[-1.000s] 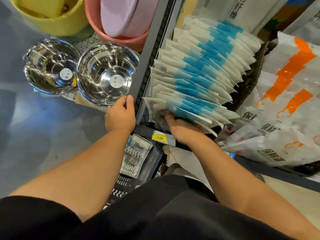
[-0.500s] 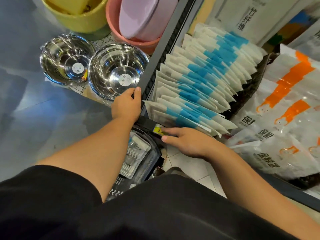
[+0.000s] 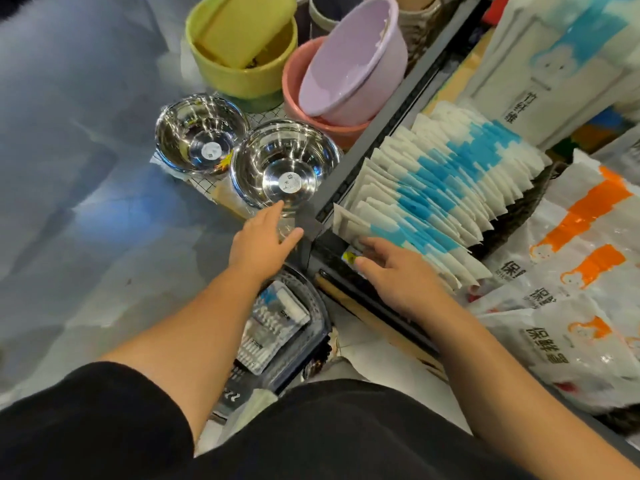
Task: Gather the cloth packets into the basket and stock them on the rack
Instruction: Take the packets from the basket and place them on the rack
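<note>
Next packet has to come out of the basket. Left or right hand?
Probably left. The left hand is open and free, and the basket with its packet lies just below that forearm. The right hand has its fingers on the front of the stocked packets.

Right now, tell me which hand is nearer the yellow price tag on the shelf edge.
Right. The right hand rests its fingers at the yellow price tag, partly covering it; the left hand hovers apart, beyond the rack post, by the near steel bowl.
</note>
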